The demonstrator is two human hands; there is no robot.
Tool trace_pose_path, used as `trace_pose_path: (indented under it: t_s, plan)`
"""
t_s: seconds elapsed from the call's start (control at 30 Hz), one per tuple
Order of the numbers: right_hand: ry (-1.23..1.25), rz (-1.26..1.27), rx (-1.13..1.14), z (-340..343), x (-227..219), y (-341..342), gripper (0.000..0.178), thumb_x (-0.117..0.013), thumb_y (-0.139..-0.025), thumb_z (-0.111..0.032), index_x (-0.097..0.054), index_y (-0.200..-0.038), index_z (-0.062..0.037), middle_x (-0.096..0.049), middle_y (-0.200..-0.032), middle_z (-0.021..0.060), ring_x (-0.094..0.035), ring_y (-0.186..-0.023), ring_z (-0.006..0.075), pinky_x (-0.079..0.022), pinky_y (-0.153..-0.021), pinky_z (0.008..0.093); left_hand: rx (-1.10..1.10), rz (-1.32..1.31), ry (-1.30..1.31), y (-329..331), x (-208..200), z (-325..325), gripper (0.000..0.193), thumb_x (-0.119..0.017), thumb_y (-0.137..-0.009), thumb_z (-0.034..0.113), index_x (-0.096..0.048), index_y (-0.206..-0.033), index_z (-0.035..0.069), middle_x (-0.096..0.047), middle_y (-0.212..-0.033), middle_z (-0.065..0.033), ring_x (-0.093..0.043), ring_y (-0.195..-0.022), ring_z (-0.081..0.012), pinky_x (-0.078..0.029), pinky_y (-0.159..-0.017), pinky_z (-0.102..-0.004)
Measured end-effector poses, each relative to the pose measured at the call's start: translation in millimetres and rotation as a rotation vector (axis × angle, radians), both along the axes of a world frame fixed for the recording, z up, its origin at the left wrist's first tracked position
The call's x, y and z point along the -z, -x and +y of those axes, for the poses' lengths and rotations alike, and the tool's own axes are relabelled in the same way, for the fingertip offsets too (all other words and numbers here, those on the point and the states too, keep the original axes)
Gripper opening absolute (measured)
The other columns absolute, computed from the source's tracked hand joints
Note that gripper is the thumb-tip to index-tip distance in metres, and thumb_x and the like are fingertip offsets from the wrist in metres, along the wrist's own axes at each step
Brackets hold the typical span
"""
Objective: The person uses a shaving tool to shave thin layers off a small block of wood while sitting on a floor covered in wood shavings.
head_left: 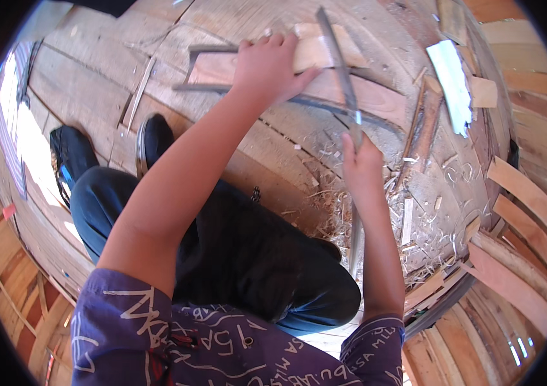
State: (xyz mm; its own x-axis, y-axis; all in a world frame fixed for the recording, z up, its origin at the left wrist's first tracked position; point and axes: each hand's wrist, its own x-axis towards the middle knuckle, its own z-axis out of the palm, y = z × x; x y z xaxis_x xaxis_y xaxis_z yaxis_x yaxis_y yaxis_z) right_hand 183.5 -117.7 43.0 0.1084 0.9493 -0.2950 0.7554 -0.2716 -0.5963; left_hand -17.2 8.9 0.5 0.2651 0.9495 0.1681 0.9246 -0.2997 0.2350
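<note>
My left hand presses flat on a reddish wooden board that lies on a worn plank workbench. My right hand is closed around the handle of a hand saw; its long grey blade runs up across the board just right of my left fingers. A paler short piece of wood lies under my left fingertips, next to the blade.
Wood shavings and sawdust litter the bench to the right. A pale blue-white sheet and several curved wooden slats lie at the right. My dark trouser knees and shoes rest on the planks.
</note>
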Motion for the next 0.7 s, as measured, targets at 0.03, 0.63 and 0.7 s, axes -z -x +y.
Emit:
trace_pose_path:
  t_s: [0.03, 0.63, 0.7]
  plan:
    - [-0.015, 0.025, 0.011, 9, 1, 2, 0.032, -0.053, -0.1, -0.028, -0.061, -0.098, 0.0021, -0.064, -0.07, 0.0259, -0.064, -0.068, 0.0465, -0.051, -0.063, 0.0516, 0.002, 0.008, -0.013, -2, 1, 2, 0.068, -0.057, -0.087, 0.063, -0.059, -0.123, 0.006, -0.068, -0.107, -0.0156, -0.066, -0.102, -0.0326, -0.045, -0.092, -0.0478]
    - [-0.073, 0.029, 0.01, 1, 12, 1, 0.032, -0.055, -0.099, -0.029, -0.061, -0.097, 0.0023, -0.064, -0.075, 0.0272, -0.065, -0.076, 0.0471, -0.051, -0.067, 0.0514, 0.0, 0.048, 0.168, -12, -13, 4, 0.076, -0.053, -0.086, 0.069, -0.055, -0.129, 0.006, -0.067, -0.115, -0.0149, -0.064, -0.111, -0.0308, -0.042, -0.096, -0.0522]
    - [0.007, 0.033, 0.005, -10, 1, 0, 0.032, -0.053, -0.099, -0.029, -0.061, -0.099, 0.0022, -0.065, -0.075, 0.027, -0.065, -0.076, 0.0463, -0.052, -0.069, 0.0536, 0.005, 0.047, 0.108, -8, -11, 3, 0.072, -0.053, -0.087, 0.067, -0.056, -0.125, 0.005, -0.068, -0.111, -0.0162, -0.065, -0.108, -0.0327, -0.044, -0.092, -0.0518]
